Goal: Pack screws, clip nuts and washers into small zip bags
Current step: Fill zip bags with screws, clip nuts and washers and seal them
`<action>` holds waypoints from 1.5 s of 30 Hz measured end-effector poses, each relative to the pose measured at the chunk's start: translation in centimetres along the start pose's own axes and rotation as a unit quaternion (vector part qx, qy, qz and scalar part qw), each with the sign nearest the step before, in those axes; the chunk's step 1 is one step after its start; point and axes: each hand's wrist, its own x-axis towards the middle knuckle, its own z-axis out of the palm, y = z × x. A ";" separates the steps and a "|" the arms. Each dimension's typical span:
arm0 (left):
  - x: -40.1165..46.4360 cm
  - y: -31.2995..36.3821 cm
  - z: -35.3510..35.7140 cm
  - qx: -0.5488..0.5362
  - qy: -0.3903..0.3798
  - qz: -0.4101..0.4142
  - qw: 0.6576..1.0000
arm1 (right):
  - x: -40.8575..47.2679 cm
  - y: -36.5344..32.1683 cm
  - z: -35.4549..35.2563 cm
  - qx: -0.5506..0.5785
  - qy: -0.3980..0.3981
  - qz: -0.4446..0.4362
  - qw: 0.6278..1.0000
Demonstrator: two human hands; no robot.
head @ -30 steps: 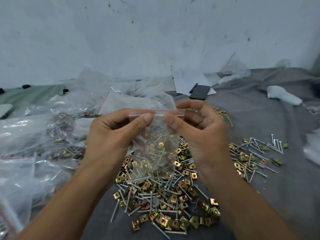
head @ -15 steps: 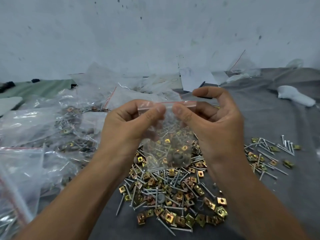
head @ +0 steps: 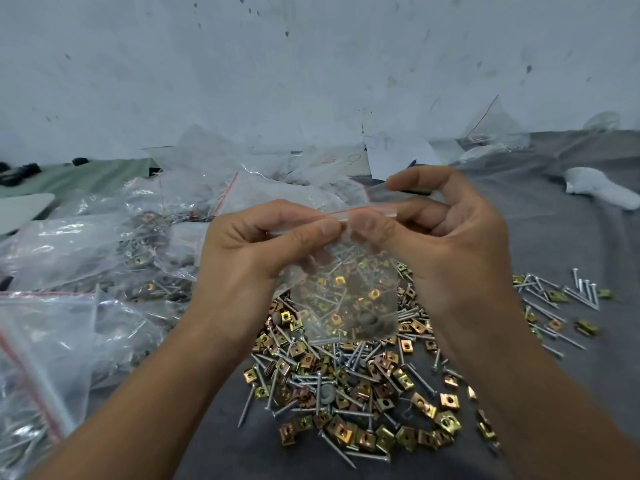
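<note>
Both the left hand [head: 249, 258] and right hand [head: 446, 251] pinch the zip bag [head: 346, 292] at its red-lined top. It hangs above the hardware pile [head: 349, 386], seemingly holding screws and clip nuts.

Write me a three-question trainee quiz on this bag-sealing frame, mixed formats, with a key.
1. True or false: the small zip bag already holds hardware.
2. Which hands pinch the bag's red-lined top edge? A) left only B) right only C) both
3. Fill in: the loose pile of screws and clip nuts lies on a ___ cloth.

Key: 1 true. 2 C, the left hand and right hand pinch it. 3 grey.
</note>
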 end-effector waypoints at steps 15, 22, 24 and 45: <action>-0.2 0.8 -0.3 -0.007 -0.030 -0.076 0.997 | 0.6 -1.1 -1.4 0.039 0.045 -0.022 0.998; -0.5 0.6 0.4 0.001 0.012 -0.048 0.999 | 0.4 -0.9 -0.5 0.075 0.019 -0.047 0.996; -0.5 0.5 0.9 -0.036 0.019 -0.059 0.997 | 0.4 -1.0 -0.2 0.088 0.021 -0.043 0.995; -0.7 1.2 1.2 -0.003 -0.003 -0.028 1.000 | -0.1 -1.5 -0.4 0.045 0.003 0.005 0.999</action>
